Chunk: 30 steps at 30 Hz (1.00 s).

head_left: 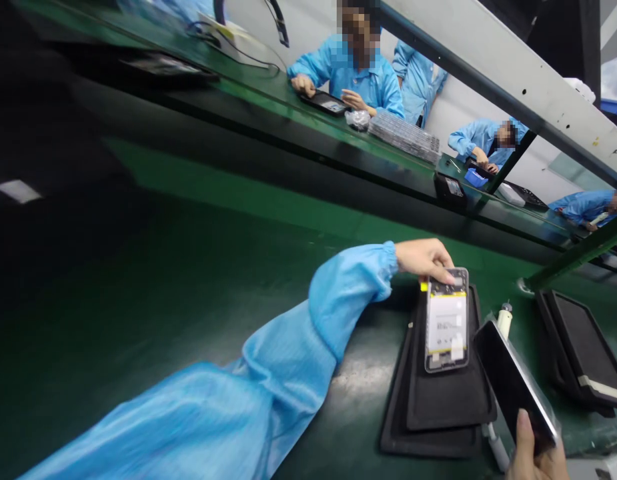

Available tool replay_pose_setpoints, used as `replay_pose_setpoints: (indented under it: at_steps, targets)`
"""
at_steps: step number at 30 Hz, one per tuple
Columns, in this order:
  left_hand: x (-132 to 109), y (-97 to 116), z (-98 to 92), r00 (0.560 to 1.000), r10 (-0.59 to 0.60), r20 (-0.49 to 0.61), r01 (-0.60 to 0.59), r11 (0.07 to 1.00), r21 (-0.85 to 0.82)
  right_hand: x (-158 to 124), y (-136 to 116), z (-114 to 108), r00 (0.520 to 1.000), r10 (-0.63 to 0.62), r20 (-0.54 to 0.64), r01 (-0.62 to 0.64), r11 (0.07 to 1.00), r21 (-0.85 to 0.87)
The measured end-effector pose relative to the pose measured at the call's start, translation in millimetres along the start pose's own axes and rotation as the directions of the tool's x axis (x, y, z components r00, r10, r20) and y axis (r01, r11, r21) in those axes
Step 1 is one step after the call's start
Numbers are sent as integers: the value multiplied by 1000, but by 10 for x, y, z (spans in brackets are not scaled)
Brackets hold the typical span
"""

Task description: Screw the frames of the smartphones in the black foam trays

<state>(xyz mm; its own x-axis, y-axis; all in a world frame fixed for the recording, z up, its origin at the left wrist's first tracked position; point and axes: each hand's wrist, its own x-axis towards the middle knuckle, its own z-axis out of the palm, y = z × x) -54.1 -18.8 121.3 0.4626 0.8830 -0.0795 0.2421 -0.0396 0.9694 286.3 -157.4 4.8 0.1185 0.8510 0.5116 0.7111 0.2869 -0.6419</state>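
Note:
My left hand (426, 260), in a blue sleeve, grips the top of an opened phone (447, 327) whose white battery and inner parts show. A yellow tab sticks out near my thumb. Below this phone lie stacked black trays (445, 403); whether it touches them I cannot tell. At the lower right my right hand (533, 453) is closed around a glossy black phone-shaped slab (513, 380), held tilted with the thumb on its dark face. Clear film seems to stand out along its edge. A white pen-like tool (505, 320) is partly hidden behind the slab.
More black trays (583, 340) lie on the right of the green table (213, 267). A metal beam (513, 80) and a green post (583, 250) cross the right side. Across the bench, co-workers in blue smocks handle devices near a wrapped stack (404, 137).

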Motion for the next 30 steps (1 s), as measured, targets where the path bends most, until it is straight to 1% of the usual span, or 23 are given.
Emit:
replay_pose_setpoints:
  at_steps: [1, 2, 3, 4, 5, 6, 7, 8, 9, 10, 11, 12, 14, 15, 16, 17, 18, 20, 21, 24, 27, 29, 30]
  targets:
    - [-82, 20, -98, 998, 40, -55, -43, 997, -61, 49, -37, 74, 999, -24, -25, 24, 1000, -15]
    - [-159, 34, -183, 990, 77, -115, -90, 989, -119, 116, -80, 157, 995, -101, -25, 101, 995, -6]
    - [-229, 44, -253, 978, 106, -177, -136, 977, -166, 196, -128, 242, 974, -229, 2, 228, 973, 28]
    - [-289, 50, -308, 964, 124, -235, -173, 965, -197, 282, -178, 318, 926, -376, 47, 372, 926, 66]
    - [-339, 54, -349, 949, 133, -285, -197, 958, -210, 365, -227, 376, 854, -507, 118, 497, 862, 103]
    - [-378, 56, -379, 935, 137, -329, -216, 952, -217, 439, -272, 406, 779, -588, 218, 573, 809, 131]
    - [-406, 58, -399, 919, 136, -370, -231, 946, -227, 499, -311, 403, 724, -600, 341, 593, 794, 138]
    - [-424, 60, -412, 903, 133, -409, -246, 940, -237, 544, -343, 365, 687, -557, 467, 572, 811, 126]
    - [-431, 63, -419, 887, 129, -443, -260, 933, -248, 577, -367, 293, 662, -485, 571, 527, 843, 106]
    - [-428, 68, -420, 873, 125, -471, -272, 927, -258, 603, -384, 195, 653, -413, 635, 471, 878, 86]
    - [-413, 75, -412, 862, 119, -493, -281, 922, -268, 628, -398, 83, 666, -356, 655, 413, 908, 72]
    - [-385, 85, -392, 853, 114, -509, -288, 917, -277, 656, -412, -32, 709, -304, 636, 352, 935, 55]
    - [-296, 111, -307, 850, 105, -515, -292, 910, -295, 727, -455, -218, 831, -199, 520, 225, 974, 14]
    - [-236, 128, -235, 856, 102, -506, -288, 908, -305, 766, -491, -271, 881, -145, 451, 164, 986, -3]
    - [-171, 147, -143, 867, 101, -489, -283, 906, -315, 806, -541, -292, 916, -101, 388, 113, 994, -7]
    - [-104, 168, -31, 881, 101, -463, -275, 904, -326, 843, -605, -282, 939, -79, 334, 84, 997, 2]
    - [-39, 190, 96, 898, 102, -428, -263, 904, -336, 876, -682, -242, 953, -85, 291, 84, 996, 15]
    - [65, 230, 371, 929, 113, -352, -236, 914, -330, 934, -864, -103, 958, -158, 238, 160, 987, 9]
    - [100, 245, 504, 940, 123, -318, -226, 924, -309, 958, -957, -18, 950, -209, 231, 220, 975, -23]
    - [123, 270, 816, 958, 153, -244, -209, 952, -223, 1013, -1182, 221, 906, -312, 288, 368, 915, -168]
    - [61, 284, 948, 952, 188, -241, -234, 955, -182, 1045, -1278, 336, 883, -346, 318, 422, 881, -213]
    - [5, 309, 951, 949, 233, -214, -276, 940, -201, 1068, -1282, 312, 884, -353, 306, 422, 885, -197]
    - [-20, 328, 934, 953, 247, -174, -284, 930, -232, 1085, -1269, 269, 888, -352, 295, 414, 892, -182]
